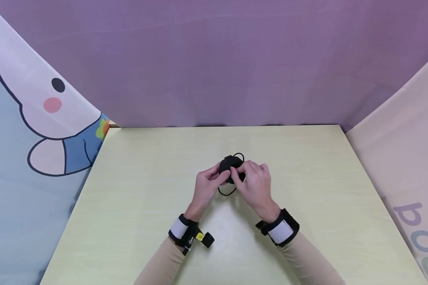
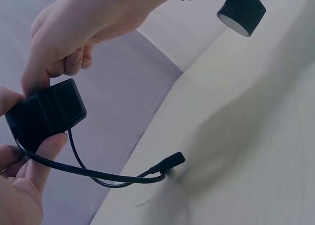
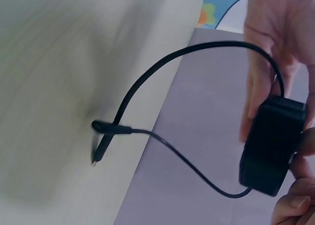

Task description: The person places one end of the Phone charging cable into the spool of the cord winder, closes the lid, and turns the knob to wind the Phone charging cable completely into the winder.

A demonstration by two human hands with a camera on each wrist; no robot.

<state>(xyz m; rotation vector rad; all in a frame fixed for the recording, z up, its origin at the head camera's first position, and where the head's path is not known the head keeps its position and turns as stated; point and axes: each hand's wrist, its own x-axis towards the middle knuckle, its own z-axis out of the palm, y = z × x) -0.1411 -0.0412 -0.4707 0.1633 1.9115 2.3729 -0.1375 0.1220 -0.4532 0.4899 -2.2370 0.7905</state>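
Black ribbed plastic adapter block [image 2: 45, 112] sits pinched between left hand [image 1: 207, 184] and right hand [image 1: 255, 183] above the pale table [image 1: 306, 190]. Its thin black cable [image 2: 98, 175] dangles loose; a slack pinch could drop the block, I judge.

Head view is bright and even for me, soft light from overhead, no harsh glare. My hands only drop a faint shadow on the pale yellow-green wooden table [image 1: 135, 221], plus a slightly washed-out patch between my wrists. Fisheye bends the backdrop edges at the sides. Both wrist views are dimmer and mushier: the table goes smeary with motion blur, and a soft grey shadow sits under the thin black cable [image 2: 98, 175]. The small black plastic box [image 3: 271, 145] stays reasonably sharp.
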